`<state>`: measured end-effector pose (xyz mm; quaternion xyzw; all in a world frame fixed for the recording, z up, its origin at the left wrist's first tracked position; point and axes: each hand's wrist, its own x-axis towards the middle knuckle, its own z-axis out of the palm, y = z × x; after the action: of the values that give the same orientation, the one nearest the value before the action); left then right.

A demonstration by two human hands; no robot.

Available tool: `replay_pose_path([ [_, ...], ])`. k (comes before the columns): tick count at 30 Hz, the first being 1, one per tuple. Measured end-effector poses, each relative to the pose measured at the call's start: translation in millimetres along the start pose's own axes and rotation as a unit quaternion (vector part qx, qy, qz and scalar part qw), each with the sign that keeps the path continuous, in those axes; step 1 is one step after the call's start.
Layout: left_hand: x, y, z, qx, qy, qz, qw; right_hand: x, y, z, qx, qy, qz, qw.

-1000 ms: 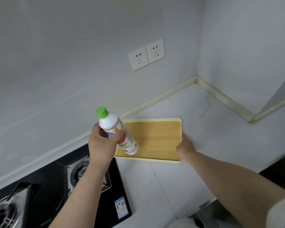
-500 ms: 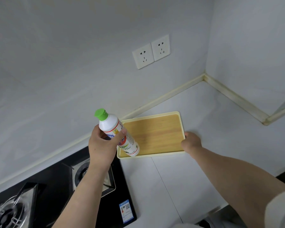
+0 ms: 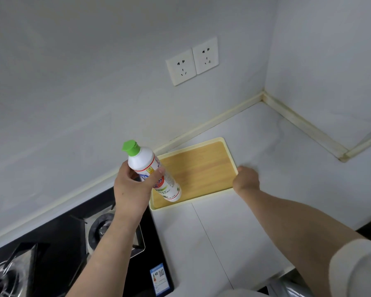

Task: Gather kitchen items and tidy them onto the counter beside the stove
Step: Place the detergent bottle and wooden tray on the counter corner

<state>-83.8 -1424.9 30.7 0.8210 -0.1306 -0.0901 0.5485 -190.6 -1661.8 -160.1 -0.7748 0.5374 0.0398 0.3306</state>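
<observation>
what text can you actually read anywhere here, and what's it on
Nothing reads clearly enough to quote.
Label on the bottle in the left hand: coloured print, too blurred.
Blue sticker on the stove: QR code and small print, too small.
Wall sockets, tray: no text.

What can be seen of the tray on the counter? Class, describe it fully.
The tray is rectangular with rounded corners, a pale cream, plastic-looking raised rim and a wood-look floor. It lies flat on the white counter just right of the stove, its far side near the wall trim. The right hand grips its near right corner. A bottle in the left hand hangs over its left end; contact cannot be told.
</observation>
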Motion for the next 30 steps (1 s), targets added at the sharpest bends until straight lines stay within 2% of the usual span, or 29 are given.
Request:
replay_pose_path([
  [4,2.8,-7.2,2.8,0.010,-0.004,-0.010,1.000,7.0,-8.1,-1.3,0.001,-0.021,-0.022,1.000],
  [8,6.1,-11.8,7.5,0.018,-0.010,-0.019,1.000,12.6,-26.9,-15.1,-0.022,-0.080,-0.029,0.996],
  [12,10.8,-11.8,12.8,0.024,-0.017,-0.024,0.999,19.1,-38.9,-10.3,0.066,-0.117,-0.012,0.991],
  [15,14.6,-11.7,18.2,0.033,-0.024,-0.022,0.999,17.7,-39.3,-1.6,0.139,-0.117,0.000,0.983],
  [20,21.1,-10.8,32.4,0.034,-0.048,-0.026,0.998,16.8,-21.7,10.8,0.179,-0.119,-0.012,0.977],
  [23,23.9,-7.7,48.4,0.031,-0.068,-0.023,0.997,8.9,0.6,17.8,0.217,-0.085,0.007,0.973],
  [27,24.3,-2.6,88.5,0.021,-0.126,-0.013,0.992,-17.5,38.1,8.4,0.215,-0.070,0.000,0.974],
  [30,22.4,3.7,132.9,0.004,-0.189,-0.002,0.982,-39.2,63.6,-14.4,0.331,-0.030,0.034,0.943],
])
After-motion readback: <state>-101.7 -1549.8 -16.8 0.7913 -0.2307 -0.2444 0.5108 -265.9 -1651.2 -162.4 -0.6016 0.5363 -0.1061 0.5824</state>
